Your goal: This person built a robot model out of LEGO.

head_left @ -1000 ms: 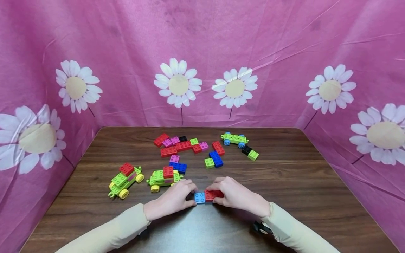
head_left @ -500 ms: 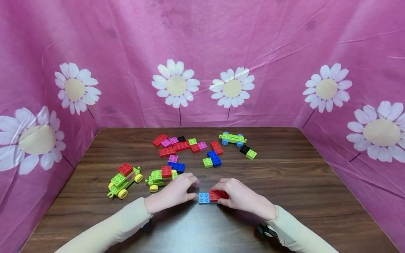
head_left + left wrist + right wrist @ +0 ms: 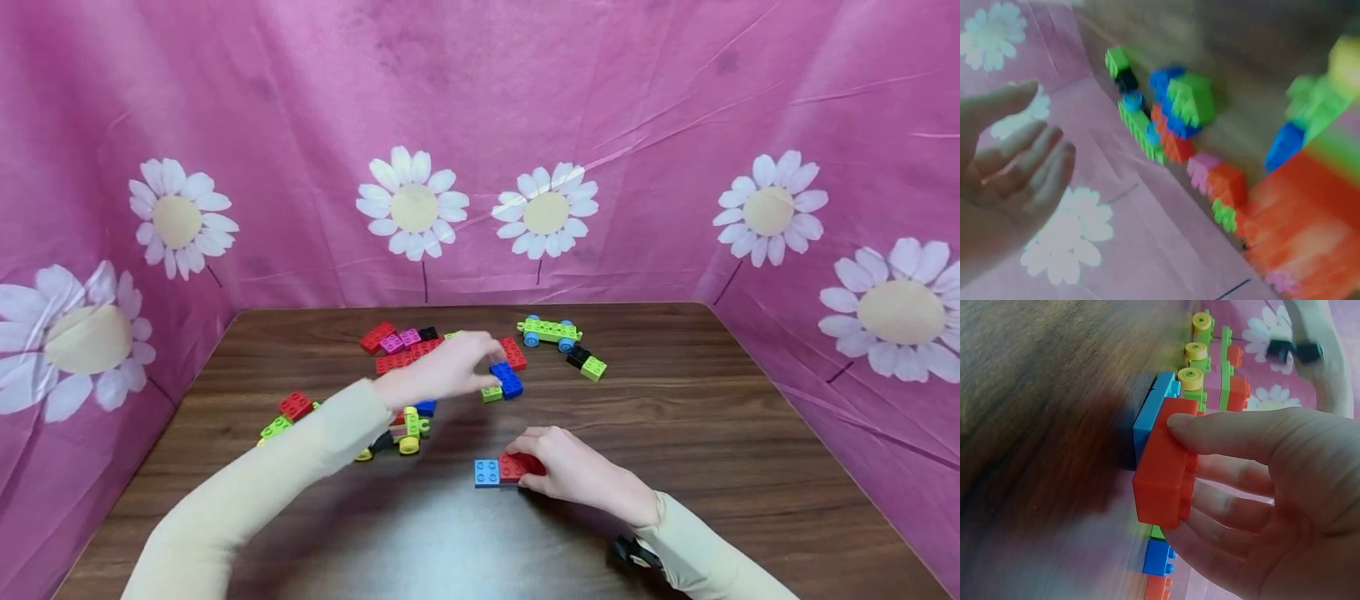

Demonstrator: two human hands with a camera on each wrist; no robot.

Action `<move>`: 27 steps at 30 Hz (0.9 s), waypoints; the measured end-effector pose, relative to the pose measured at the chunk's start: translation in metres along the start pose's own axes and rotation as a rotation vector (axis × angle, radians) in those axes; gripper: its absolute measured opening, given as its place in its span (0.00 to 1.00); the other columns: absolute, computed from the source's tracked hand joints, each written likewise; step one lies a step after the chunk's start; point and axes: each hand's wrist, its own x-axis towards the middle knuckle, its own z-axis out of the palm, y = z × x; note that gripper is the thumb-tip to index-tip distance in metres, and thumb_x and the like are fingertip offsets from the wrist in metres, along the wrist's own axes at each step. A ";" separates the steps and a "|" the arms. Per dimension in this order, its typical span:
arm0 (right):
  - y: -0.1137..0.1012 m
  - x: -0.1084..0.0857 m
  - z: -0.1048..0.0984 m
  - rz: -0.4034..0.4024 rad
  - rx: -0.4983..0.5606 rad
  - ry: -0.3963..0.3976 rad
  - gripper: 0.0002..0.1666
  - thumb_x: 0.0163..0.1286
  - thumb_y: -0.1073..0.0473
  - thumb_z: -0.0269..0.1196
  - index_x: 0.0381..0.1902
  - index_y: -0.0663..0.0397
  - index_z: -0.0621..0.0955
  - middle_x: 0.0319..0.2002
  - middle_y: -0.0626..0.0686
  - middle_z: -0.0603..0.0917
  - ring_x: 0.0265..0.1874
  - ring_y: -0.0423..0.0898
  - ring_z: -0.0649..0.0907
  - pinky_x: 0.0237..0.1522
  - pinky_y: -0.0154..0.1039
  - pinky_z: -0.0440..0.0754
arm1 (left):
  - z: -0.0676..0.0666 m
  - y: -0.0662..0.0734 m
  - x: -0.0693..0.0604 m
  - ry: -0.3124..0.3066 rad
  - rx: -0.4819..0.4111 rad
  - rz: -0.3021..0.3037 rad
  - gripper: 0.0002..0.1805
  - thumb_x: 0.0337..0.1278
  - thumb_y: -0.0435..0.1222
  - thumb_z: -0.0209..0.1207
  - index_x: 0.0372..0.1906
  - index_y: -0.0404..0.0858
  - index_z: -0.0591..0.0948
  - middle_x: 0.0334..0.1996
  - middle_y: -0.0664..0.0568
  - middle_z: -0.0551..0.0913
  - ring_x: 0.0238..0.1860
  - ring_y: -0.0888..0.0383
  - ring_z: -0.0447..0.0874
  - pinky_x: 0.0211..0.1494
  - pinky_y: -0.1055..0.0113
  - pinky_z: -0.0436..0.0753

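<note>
Near the front middle of the table, my right hand grips a red brick. In the right wrist view the thumb lies on one side of that red brick, the fingers round the other. Against its left end stands a light blue brick. My left hand is raised over the table, its fingers loosely bent and nothing in them. Beside its fingertips are a dark blue brick and a lime green brick. The left wrist view shows that hand blurred, palm visible.
Red bricks and pink bricks lie at the back, partly behind the left hand. A lime wheeled base with blue wheels stands at the back right, near a black brick. Two yellow-wheeled cars are partly hidden by the left arm.
My left hand has left the light blue brick and moved forward to the dark blue brick. The right hand, with the red brick, and the light blue brick have shifted slightly right in view.
</note>
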 end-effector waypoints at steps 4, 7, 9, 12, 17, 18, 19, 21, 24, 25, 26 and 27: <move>0.000 -0.002 0.000 -0.009 -0.017 0.017 0.18 0.60 0.57 0.73 0.47 0.54 0.85 0.42 0.49 0.87 0.37 0.36 0.81 0.40 0.30 0.82 | -0.005 -0.012 0.038 -0.093 0.057 0.022 0.18 0.59 0.38 0.67 0.52 0.35 0.83 0.49 0.45 0.86 0.50 0.52 0.84 0.56 0.62 0.83; -0.002 -0.003 0.001 -0.014 -0.029 0.020 0.17 0.60 0.57 0.72 0.47 0.54 0.85 0.41 0.49 0.87 0.37 0.36 0.81 0.40 0.30 0.82 | -0.001 -0.022 0.060 -0.142 0.118 0.017 0.17 0.60 0.37 0.66 0.52 0.35 0.83 0.50 0.44 0.85 0.51 0.51 0.83 0.59 0.61 0.82; -0.002 -0.003 0.000 -0.009 -0.030 0.017 0.17 0.60 0.57 0.72 0.47 0.54 0.85 0.41 0.49 0.87 0.37 0.35 0.81 0.40 0.29 0.82 | 0.003 -0.029 0.072 -0.170 0.146 0.001 0.17 0.61 0.36 0.66 0.53 0.34 0.83 0.51 0.42 0.85 0.51 0.50 0.82 0.60 0.60 0.82; -0.003 -0.004 -0.001 0.002 -0.026 0.017 0.17 0.61 0.57 0.72 0.47 0.54 0.85 0.41 0.48 0.87 0.37 0.34 0.81 0.40 0.29 0.82 | 0.011 -0.039 0.087 -0.202 0.176 -0.015 0.17 0.61 0.34 0.65 0.54 0.33 0.83 0.52 0.42 0.85 0.53 0.49 0.82 0.61 0.59 0.81; -0.004 -0.005 0.000 -0.006 -0.019 0.028 0.17 0.61 0.57 0.72 0.47 0.54 0.85 0.40 0.48 0.87 0.36 0.34 0.80 0.39 0.27 0.81 | 0.026 -0.051 0.102 -0.255 0.274 0.015 0.18 0.60 0.27 0.62 0.56 0.34 0.82 0.53 0.42 0.84 0.56 0.48 0.81 0.65 0.58 0.78; -0.004 -0.005 0.000 -0.009 -0.022 0.030 0.17 0.60 0.57 0.72 0.47 0.54 0.85 0.40 0.47 0.87 0.35 0.33 0.80 0.39 0.27 0.80 | 0.028 -0.053 0.104 -0.269 0.291 0.020 0.19 0.60 0.27 0.61 0.57 0.34 0.82 0.53 0.42 0.84 0.57 0.48 0.81 0.66 0.58 0.77; -0.004 -0.005 0.000 -0.012 -0.026 0.034 0.17 0.60 0.57 0.72 0.47 0.54 0.85 0.40 0.47 0.86 0.35 0.33 0.79 0.39 0.27 0.80 | 0.031 -0.054 0.105 -0.277 0.304 0.025 0.19 0.60 0.26 0.60 0.57 0.34 0.82 0.54 0.42 0.84 0.58 0.48 0.80 0.67 0.58 0.77; -0.004 -0.006 0.000 -0.015 -0.036 0.040 0.17 0.60 0.57 0.73 0.46 0.53 0.85 0.40 0.47 0.86 0.35 0.33 0.79 0.38 0.27 0.80 | 0.036 -0.055 0.107 -0.290 0.321 0.032 0.19 0.61 0.25 0.59 0.57 0.35 0.82 0.54 0.43 0.84 0.59 0.48 0.80 0.68 0.59 0.76; -0.006 -0.006 0.000 -0.021 -0.042 0.043 0.16 0.60 0.57 0.73 0.46 0.53 0.85 0.39 0.47 0.86 0.35 0.33 0.79 0.38 0.27 0.80 | 0.042 -0.056 0.110 -0.300 0.333 0.037 0.17 0.62 0.25 0.58 0.55 0.36 0.82 0.55 0.44 0.84 0.59 0.49 0.80 0.68 0.59 0.76; -0.006 -0.006 -0.001 -0.023 -0.042 0.045 0.16 0.60 0.57 0.73 0.46 0.53 0.85 0.39 0.47 0.86 0.34 0.33 0.79 0.38 0.26 0.79 | 0.043 -0.057 0.110 -0.300 0.343 0.043 0.16 0.62 0.25 0.58 0.53 0.37 0.83 0.54 0.45 0.85 0.58 0.49 0.81 0.67 0.59 0.77; -0.006 -0.006 -0.001 -0.024 -0.040 0.045 0.16 0.60 0.57 0.73 0.46 0.53 0.85 0.39 0.47 0.86 0.34 0.33 0.79 0.38 0.26 0.80 | 0.045 -0.058 0.111 -0.301 0.357 0.051 0.14 0.63 0.26 0.58 0.52 0.37 0.83 0.53 0.45 0.85 0.57 0.49 0.81 0.66 0.59 0.77; -0.006 -0.005 -0.002 -0.025 -0.039 0.047 0.16 0.60 0.57 0.73 0.46 0.53 0.85 0.39 0.47 0.86 0.35 0.33 0.79 0.39 0.26 0.80 | 0.046 -0.059 0.112 -0.300 0.368 0.057 0.13 0.63 0.26 0.58 0.50 0.37 0.84 0.51 0.45 0.86 0.56 0.49 0.82 0.64 0.59 0.78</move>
